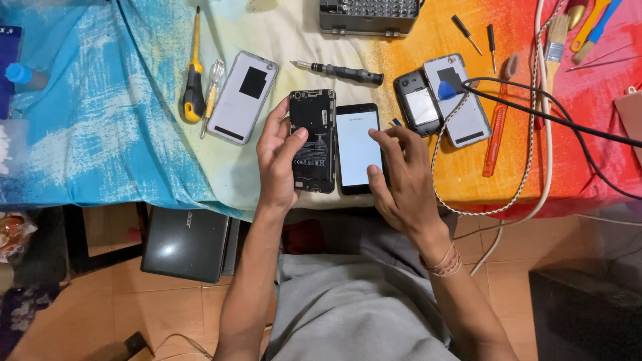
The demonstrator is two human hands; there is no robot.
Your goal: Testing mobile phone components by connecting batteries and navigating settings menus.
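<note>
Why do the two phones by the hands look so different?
The opened phone lies back up, black insides bare; the lit phone lies face up with a white glowing screen. The left hand grips the opened phone; the right hand touches the lit phone. Both lie flat, side by side, about the same size.

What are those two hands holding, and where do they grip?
Left hand grips the opened black phone by its left edge, thumb on its back. Right hand only touches the lit phone.

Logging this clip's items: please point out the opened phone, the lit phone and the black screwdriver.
opened phone (313,137), head view, on its exposed black inside
lit phone (356,144), head view, on the bright screen
black screwdriver (351,73), head view, on the dark handle
</note>
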